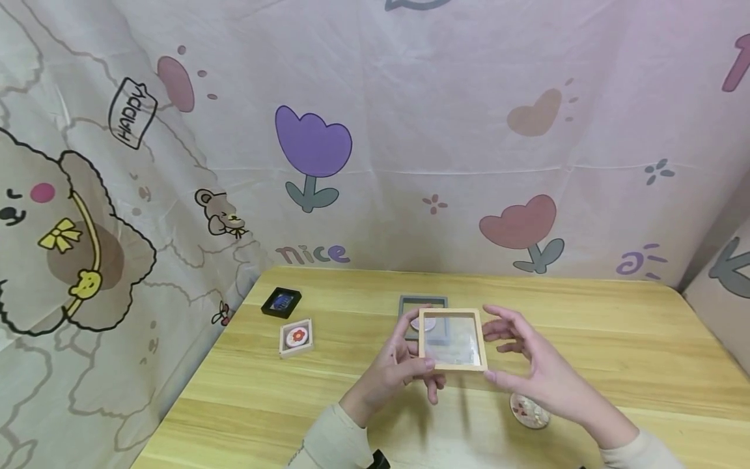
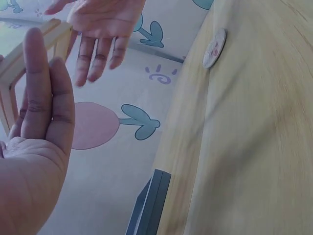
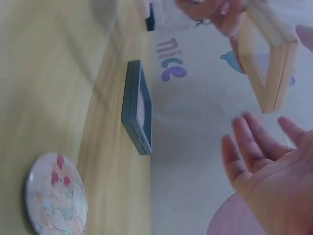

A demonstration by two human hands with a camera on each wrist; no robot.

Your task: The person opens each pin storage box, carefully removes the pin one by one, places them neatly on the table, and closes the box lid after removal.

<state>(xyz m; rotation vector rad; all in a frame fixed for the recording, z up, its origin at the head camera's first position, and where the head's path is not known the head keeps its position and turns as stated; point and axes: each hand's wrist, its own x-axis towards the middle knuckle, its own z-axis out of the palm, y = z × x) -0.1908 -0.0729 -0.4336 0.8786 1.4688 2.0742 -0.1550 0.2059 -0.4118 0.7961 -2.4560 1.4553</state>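
Note:
A square light-wood frame (image 1: 452, 369) with a clear pane is held up above the table. The left hand (image 1: 398, 368) grips its left side, thumb on the front lower corner and fingers behind; in the left wrist view that hand (image 2: 39, 112) has two fingers along the frame (image 2: 14, 71). On the other side the right hand (image 1: 541, 371) is spread, its thumb tip by the lower right corner. In the right wrist view a gap shows between the right hand's fingers (image 3: 274, 166) and the frame (image 3: 279, 73). Below the right hand lies a round patterned disc (image 1: 530, 412).
Behind the held frame, a grey-blue square frame (image 1: 423, 300) with a round piece lies on the wooden table (image 1: 263, 404). At the left are a small black frame (image 1: 281, 303) and a pale box (image 1: 297, 338) holding a red-flower disc. A printed cloth (image 1: 410, 130) hangs behind.

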